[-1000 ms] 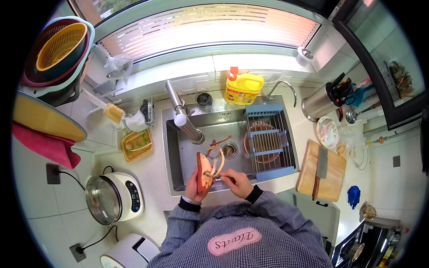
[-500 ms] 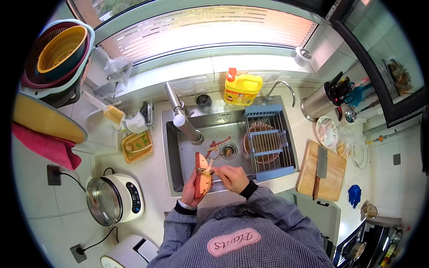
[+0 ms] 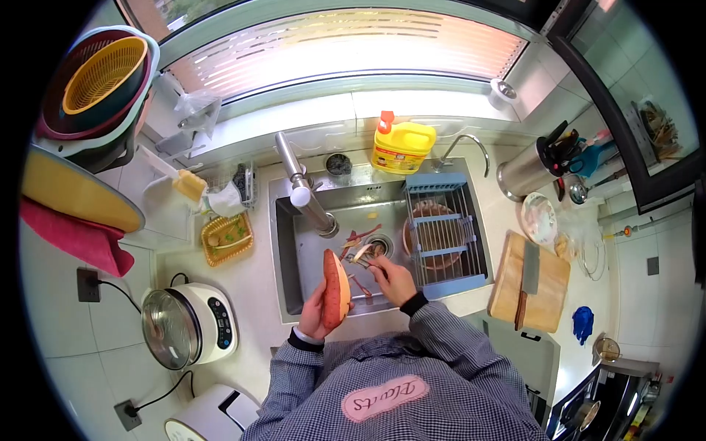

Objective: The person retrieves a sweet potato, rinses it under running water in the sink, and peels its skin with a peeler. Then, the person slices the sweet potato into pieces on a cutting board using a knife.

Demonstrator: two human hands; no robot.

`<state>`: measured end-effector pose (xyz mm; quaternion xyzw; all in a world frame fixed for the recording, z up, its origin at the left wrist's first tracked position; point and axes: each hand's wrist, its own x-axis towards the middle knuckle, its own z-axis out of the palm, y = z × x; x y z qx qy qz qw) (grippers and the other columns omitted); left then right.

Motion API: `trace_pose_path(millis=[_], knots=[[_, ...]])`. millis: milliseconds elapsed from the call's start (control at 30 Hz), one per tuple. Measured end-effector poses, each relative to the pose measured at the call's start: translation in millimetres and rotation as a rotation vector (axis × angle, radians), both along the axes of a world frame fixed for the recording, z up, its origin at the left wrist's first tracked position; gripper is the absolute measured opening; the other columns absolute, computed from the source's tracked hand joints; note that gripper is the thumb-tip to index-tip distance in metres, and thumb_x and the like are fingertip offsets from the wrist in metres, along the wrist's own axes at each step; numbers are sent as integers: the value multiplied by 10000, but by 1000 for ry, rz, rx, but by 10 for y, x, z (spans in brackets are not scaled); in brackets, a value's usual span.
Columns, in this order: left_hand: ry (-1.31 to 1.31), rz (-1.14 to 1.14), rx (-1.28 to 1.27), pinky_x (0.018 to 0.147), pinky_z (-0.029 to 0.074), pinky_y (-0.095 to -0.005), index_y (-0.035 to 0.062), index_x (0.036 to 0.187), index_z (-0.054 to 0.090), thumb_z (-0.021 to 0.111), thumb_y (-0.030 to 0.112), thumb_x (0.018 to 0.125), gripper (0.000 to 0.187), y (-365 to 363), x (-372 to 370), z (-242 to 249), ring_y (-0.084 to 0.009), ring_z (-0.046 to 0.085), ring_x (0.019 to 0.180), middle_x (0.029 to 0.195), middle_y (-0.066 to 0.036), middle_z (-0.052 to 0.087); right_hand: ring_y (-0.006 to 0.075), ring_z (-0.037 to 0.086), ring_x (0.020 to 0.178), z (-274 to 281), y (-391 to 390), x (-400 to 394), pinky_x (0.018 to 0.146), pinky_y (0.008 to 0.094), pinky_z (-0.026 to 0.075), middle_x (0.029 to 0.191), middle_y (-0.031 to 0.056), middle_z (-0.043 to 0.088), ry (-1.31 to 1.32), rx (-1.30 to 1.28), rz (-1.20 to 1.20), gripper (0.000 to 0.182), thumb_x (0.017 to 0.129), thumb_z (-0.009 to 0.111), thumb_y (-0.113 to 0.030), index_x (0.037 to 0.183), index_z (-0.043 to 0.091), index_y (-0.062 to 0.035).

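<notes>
My left hand is closed around a sweet potato held upright over the front of the sink. Red-brown skin covers the side facing up, while a peeled orange strip shows along its right edge. My right hand grips a peeler to the right of the sweet potato, apart from it. A pale strip of peel lies at the peeler's head. Loose peelings are scattered in the basin near the drain.
A blue-ended rack spans the sink's right side above a brown bowl. The faucet reaches over the basin. A cleaver lies on a cutting board at right. A yellow jug stands behind the sink; a yellow basket sits left.
My right hand has moved the peeler off the sweet potato, rightward toward the drain. The sweet potato has turned so more red skin faces up. More peel lies in the sink.
</notes>
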<state>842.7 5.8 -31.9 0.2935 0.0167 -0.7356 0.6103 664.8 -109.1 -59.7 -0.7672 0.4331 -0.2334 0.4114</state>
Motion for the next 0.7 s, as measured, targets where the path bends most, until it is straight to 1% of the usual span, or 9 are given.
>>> trace_pose_path(millis=[33, 133, 167, 333, 400, 533, 600, 667, 700], knots=[[-50, -20, -62, 809, 519, -353, 33, 1286, 407, 347, 392, 986, 472, -24, 47, -191, -225, 609, 906, 1105, -130, 585, 290, 625, 658, 31, 133, -62, 571, 347, 485, 762, 138, 627, -156, 89, -10, 178, 874, 585, -137, 1029, 599, -51], [-50, -3, -39, 784, 529, -336, 45, 1271, 423, 357, 407, 980, 469, -105, 23, -247, -215, 615, 903, 1092, -120, 593, 257, 629, 654, 330, 307, -81, 576, 305, 489, 765, 113, 629, -302, 13, 144, 180, 872, 591, -114, 1038, 611, -47], [-48, -6, -39, 784, 529, -336, 45, 1271, 423, 357, 407, 980, 469, -125, 5, -280, -215, 615, 903, 1092, -120, 593, 256, 624, 641, 337, 340, -93, 563, 318, 494, 763, 88, 617, -303, -100, 219, 204, 858, 592, -109, 1058, 614, -73], [21, 42, 25, 752, 524, -338, 67, 1261, 443, 349, 404, 982, 448, -191, -106, -221, -210, 618, 883, 1077, -120, 598, 243, 606, 608, 340, 376, -99, 526, 351, 491, 742, 48, 583, -168, -341, 339, 259, 822, 589, -116, 1080, 611, -114], [-26, 14, 18, 738, 521, -331, 68, 1260, 442, 346, 407, 982, 450, -192, -86, -142, -208, 616, 863, 1059, -125, 599, 245, 609, 613, 359, 354, -94, 526, 352, 489, 767, 50, 602, 1, -396, 374, 235, 840, 571, -135, 1069, 615, -116], [-44, -117, -85, 725, 503, -319, 67, 1253, 438, 323, 408, 988, 447, -90, -120, -3, -201, 597, 814, 1011, -135, 595, 257, 612, 620, 212, 37, -16, 527, 364, 491, 802, 59, 621, -73, -385, 233, 223, 842, 563, -145, 1057, 617, -119], [-82, -120, -45, 744, 492, -330, 66, 1240, 437, 307, 400, 992, 436, -45, -187, 36, -208, 577, 806, 985, -141, 585, 296, 622, 658, 226, -131, 40, 523, 369, 486, 800, 102, 644, -133, -416, 98, 133, 817, 600, -91, 939, 639, -56], [17, -103, -99, 758, 486, -342, 60, 1229, 438, 302, 399, 992, 435, -32, -235, 19, -221, 573, 833, 985, -160, 578, 318, 622, 668, 143, -201, 43, 530, 391, 485, 814, 123, 648, -130, -406, 101, 119, 834, 581, -117, 936, 630, -80], [19, -102, -100, 758, 486, -342, 60, 1229, 438, 302, 399, 992, 435, -23, -251, 51, -221, 573, 833, 985, -160, 578, 326, 618, 673, -85, -250, 31, 545, 411, 489, 815, 120, 642, 20, -354, 92, 116, 844, 547, -140, 941, 604, -109]])
